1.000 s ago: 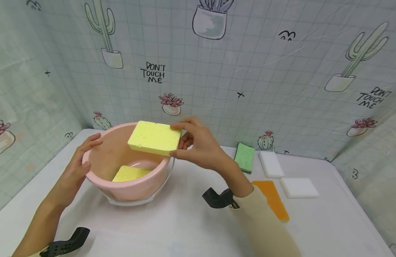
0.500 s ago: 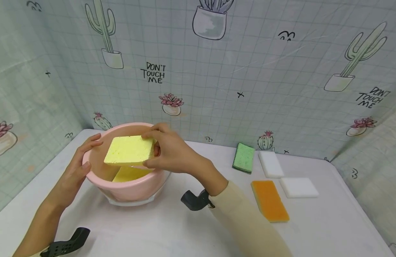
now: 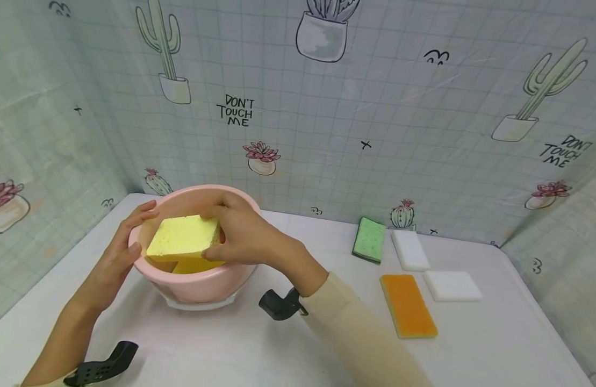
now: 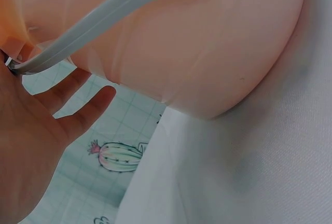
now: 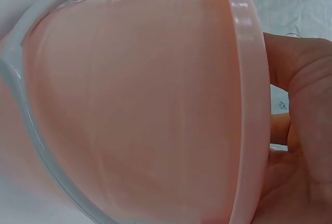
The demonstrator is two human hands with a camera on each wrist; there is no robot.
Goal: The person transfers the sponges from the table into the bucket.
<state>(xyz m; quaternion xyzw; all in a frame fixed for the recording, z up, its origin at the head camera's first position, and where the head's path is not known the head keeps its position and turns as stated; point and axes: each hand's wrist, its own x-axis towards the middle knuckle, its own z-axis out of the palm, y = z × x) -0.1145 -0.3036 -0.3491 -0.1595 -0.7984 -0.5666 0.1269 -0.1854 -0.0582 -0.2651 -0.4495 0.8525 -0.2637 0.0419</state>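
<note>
Yellow sponge in our R hand is lower & further L than a moment ago: it's now down in the mouth of the pink bucket, so we'd judge the carry mostly done. R fingers are pinched on the sponge's R end, thumb on the near side, no release yet. Our L hand hasn't shifted: fingers spread, fairly straight, against the bucket's L edge.

In the way: lower yellow sponge lies in the bucket under the held one, partly hidden; can't tell if they touch. R hand blocks our view into the bucket's R half; R wrist cam is mostly bucket wall, no sponge. Grey handle hangs round the near side, off the mouth.

Elsewhere, R side of desk: green sponge, far white block, nearer white block, orange sponge, all well apart from the bucket.
</note>
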